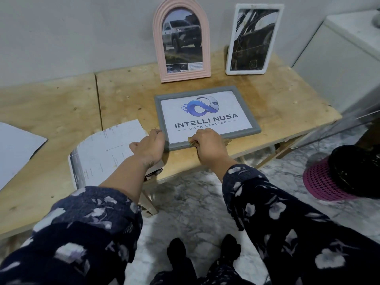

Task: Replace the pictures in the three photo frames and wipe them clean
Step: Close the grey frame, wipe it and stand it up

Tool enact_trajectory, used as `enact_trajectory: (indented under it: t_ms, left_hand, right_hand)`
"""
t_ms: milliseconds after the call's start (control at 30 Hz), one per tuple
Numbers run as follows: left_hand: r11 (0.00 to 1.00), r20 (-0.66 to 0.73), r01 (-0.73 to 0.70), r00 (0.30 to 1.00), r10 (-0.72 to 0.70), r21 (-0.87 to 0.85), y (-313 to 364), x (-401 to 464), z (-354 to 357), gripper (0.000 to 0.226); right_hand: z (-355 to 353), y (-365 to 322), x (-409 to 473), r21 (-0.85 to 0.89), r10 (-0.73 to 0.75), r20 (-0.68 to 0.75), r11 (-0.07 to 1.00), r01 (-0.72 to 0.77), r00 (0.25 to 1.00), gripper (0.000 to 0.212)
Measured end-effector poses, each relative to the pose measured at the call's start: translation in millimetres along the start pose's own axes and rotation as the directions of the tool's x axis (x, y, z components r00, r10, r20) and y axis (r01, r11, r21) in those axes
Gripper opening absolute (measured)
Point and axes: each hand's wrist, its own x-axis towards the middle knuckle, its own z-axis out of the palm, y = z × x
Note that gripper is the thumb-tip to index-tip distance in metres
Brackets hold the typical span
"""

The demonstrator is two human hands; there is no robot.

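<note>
A grey frame [207, 93] lies flat on the wooden table [277, 103], showing a logo print that reads INTELLI NUSA. My left hand [149, 146] grips the frame's near left corner. At the frame's near edge, my right hand [207, 141] is curled round a small brownish cloth [192, 142], mostly hidden under the fingers. A pink arched frame [158, 38] with a truck picture leans against the wall behind. Beside it stands a white frame [230, 64] with a dark car picture.
Loose printed sheets [107, 149] lie under my left wrist, overhanging the table's front edge. Another white sheet [16, 147] lies at far left. A pink basket [320, 186] with a black bag stands on the marble floor at right, below a white cabinet [337, 54].
</note>
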Motion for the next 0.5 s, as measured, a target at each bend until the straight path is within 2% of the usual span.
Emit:
enact_trajectory:
  t_ms: [333, 500]
  left_hand:
    - [0.999, 0.074, 0.032, 0.997, -0.029, -0.037, 5.5, -7.5, -7.2, 0.049]
    - [0.984, 0.132, 0.085, 0.989, -0.065, -0.155, 9.5, -14.1, -13.7, 0.045]
  right_hand:
    - [3.0, -11.9, 1.4, -0.011, -0.027, 0.018, 1.000, 0.028, 0.999, 0.031]
    - [12.0, -36.3, 3.9, 0.001, -0.085, 0.013, 0.996, 0.085, 0.996, 0.035]
